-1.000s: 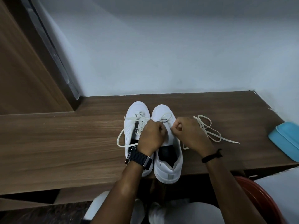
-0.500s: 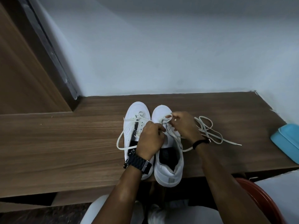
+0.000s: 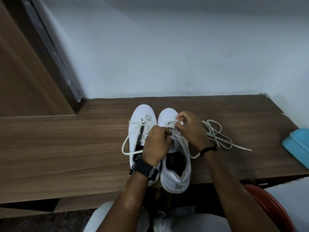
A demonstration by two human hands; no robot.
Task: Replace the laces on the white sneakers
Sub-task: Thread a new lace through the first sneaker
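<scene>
On my feed both forearms are bare, no sleeves in sight. My left hand [image 3: 156,144] has a chunky black watch [image 3: 144,169] strapped just behind it, ribbed band, silver metal clasp plate on the side nearer me. My right hand [image 3: 189,127] has a thin black cord band [image 3: 208,149] behind it. Light grey trousers [image 3: 192,221] cover my lap, nearer me than the watch.

Two sneakers [image 3: 173,166] stand side by side at frame centre on the table [image 3: 66,148], loose lace [image 3: 217,136] right of them, box [image 3: 297,144] at right edge.
</scene>
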